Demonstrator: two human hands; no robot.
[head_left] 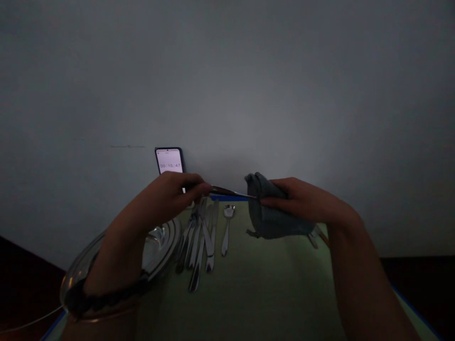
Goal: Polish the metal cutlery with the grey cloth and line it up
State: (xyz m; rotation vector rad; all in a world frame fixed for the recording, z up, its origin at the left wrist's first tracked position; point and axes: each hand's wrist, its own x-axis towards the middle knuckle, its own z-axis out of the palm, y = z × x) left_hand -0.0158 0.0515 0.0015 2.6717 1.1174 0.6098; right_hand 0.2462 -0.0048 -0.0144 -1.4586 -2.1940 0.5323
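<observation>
My left hand point(183, 192) is closed on one end of a slim piece of metal cutlery point(227, 191), held level above the table. Its far end meets a grey-blue cloth point(270, 218) with dark stitched edges, so I cannot tell which kind of cutlery it is. My right hand point(302, 199) pinches that cloth between thumb and fingers, and the rest of it hangs down. Below and between the hands, several table knives and other cutlery point(199, 246) lie in a loose pile. A single spoon point(228, 229) rests apart, to the right of the pile.
A shiny metal bowl point(172, 244) stands at the left, partly behind my left forearm. A phone point(169, 160) showing a timer leans against the wall point(227, 94). More cutlery point(313, 238) lies on the pale green table point(249, 293), beyond the cloth at right. The light is dim.
</observation>
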